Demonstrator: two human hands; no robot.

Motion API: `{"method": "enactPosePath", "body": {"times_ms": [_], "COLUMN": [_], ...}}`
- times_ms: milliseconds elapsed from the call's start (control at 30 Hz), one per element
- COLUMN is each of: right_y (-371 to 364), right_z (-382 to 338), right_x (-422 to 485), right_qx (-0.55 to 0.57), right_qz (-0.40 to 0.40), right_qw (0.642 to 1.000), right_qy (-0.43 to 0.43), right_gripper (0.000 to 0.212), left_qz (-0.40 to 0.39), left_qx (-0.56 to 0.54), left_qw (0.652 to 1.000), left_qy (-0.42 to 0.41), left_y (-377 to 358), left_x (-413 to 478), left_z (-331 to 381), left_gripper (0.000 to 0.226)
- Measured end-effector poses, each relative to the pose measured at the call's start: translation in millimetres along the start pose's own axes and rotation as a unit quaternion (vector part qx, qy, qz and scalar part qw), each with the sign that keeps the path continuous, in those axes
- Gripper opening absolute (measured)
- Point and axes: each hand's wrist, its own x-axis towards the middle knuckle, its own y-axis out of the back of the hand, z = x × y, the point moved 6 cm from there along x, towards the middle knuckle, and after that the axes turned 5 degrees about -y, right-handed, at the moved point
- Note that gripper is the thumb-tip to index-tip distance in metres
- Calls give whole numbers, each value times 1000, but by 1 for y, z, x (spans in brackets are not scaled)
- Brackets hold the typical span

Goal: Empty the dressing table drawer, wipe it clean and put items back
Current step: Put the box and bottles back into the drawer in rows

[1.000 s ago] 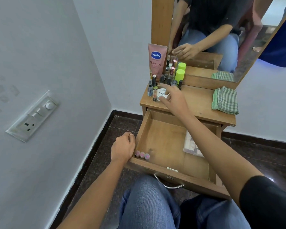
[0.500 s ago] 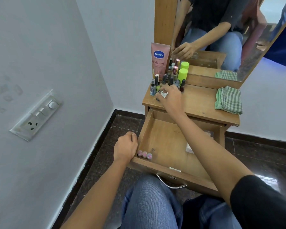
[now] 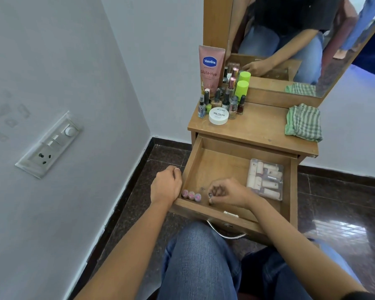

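Below the wooden desk (image 3: 256,128) with its tall mirror, the open wooden drawer (image 3: 221,167) is the landmark, pulled out over the person's knees. It is mostly bare, so the emptying looks nearly done. At the drawer's right side lies a clear plastic box of pale tubes (image 3: 265,179). Above the drawer, at the desk's right end, sits a folded green checked cloth (image 3: 304,122), probably meant for the wiping. At the desk's left end a pink Vaseline tube (image 3: 210,68) stands behind a cluster of small nail-polish bottles (image 3: 223,100) and a round white jar (image 3: 218,115).

The left hand (image 3: 166,187) rests curled against the drawer's front left corner, steadying it and holding nothing I can make out. The right hand (image 3: 227,192) is inside the drawer near its front wall, its grip pinched on a small dark object (image 3: 210,195) too tiny to identify. Just left of it, against the front wall, three small pink round pots (image 3: 191,195) sit in a row.

To do this step well, lift the pinched piece straight up clear of the front wall, gather the pots together, then take the box out level.
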Motion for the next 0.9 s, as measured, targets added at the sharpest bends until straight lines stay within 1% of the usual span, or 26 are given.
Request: {"method": "enactPosePath", "body": {"times_ms": [100,233,400,667,900], "right_y": [-7,-14,-21,-27,-29], "right_z": [8,13,16,14,13], "right_x": [1,2,7,14,14], "right_qx": [50,50,56,90,92], "right_qz": [-51,-74,-74,-56,-51], "right_qw": [997,995,995,994,994], "right_qy": [-25,-37,-44,-37,-29], "right_gripper": [17,23,28,29,23], "left_qz": [1,-1,-2,2,4], "left_qx": [-3,0,3,7,12], "left_qw": [1000,1000,1000,1000,1000], "left_qy": [-1,-5,-7,-7,-9], "left_y": [0,-1,-2,-1,-2], "left_x": [0,0,1,2,2], "left_z": [-1,0,-2,0,-1], "left_gripper": [33,33,32,33,34]}}
